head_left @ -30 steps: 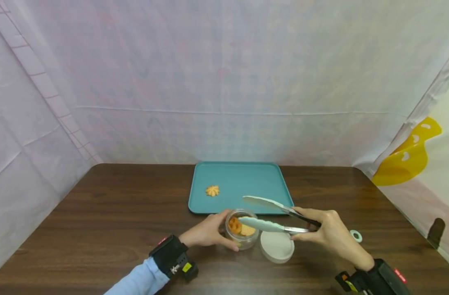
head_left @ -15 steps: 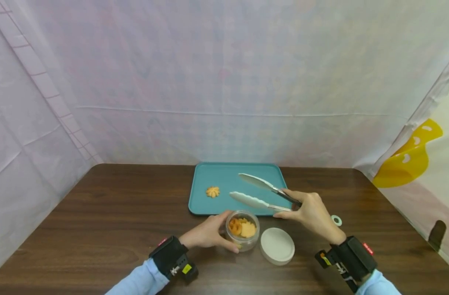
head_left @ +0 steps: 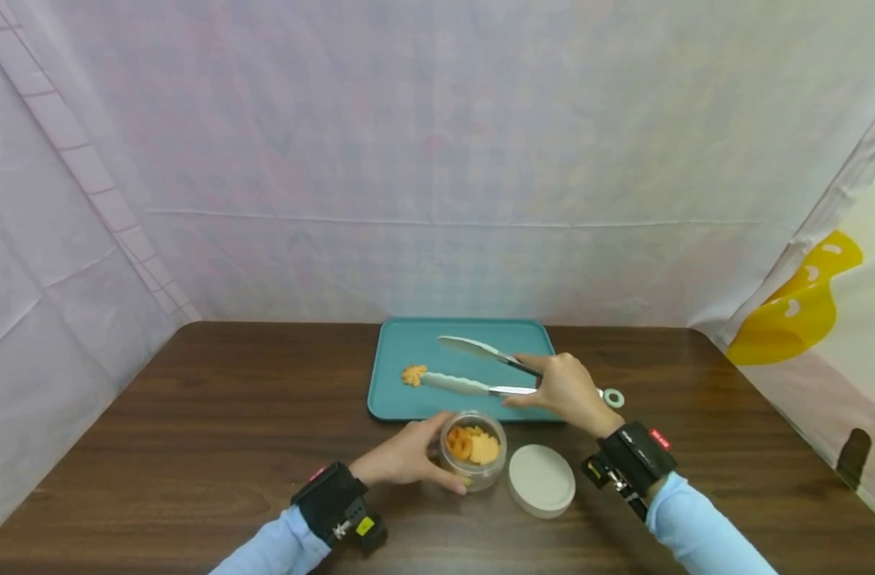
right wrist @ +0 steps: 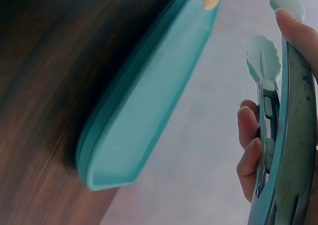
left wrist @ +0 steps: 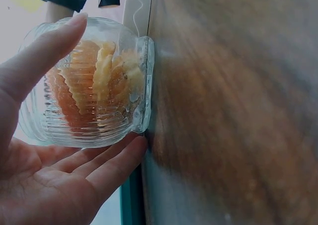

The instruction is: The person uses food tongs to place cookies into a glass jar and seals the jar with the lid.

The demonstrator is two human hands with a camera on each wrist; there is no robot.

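My left hand [head_left: 412,455] is curled around a clear ribbed jar [left wrist: 94,130] that stands on the table, lidless, with orange rings and pale crackers inside. My right hand [head_left: 563,390] grips a pair of tongs [right wrist: 293,150] by their metal arms. The tongs' pale green heads are spread apart over the teal tray [head_left: 387,343], with nothing between them. One flower-shaped cracker [head_left: 413,375] lies on the tray's left part, and the nearer tong tip overlaps its right edge in the head view.
A round white lid [head_left: 541,481] lies on the brown wooden table [head_left: 229,415], just right of the jar. Behind the table hangs a pale cloth [head_left: 437,160], with a yellow shape [head_left: 789,311] on the right side.
My right hand has carried the spread tongs from above the jar leftward and away from me, over the tray to the cracker. My left hand and the jar have stayed put.
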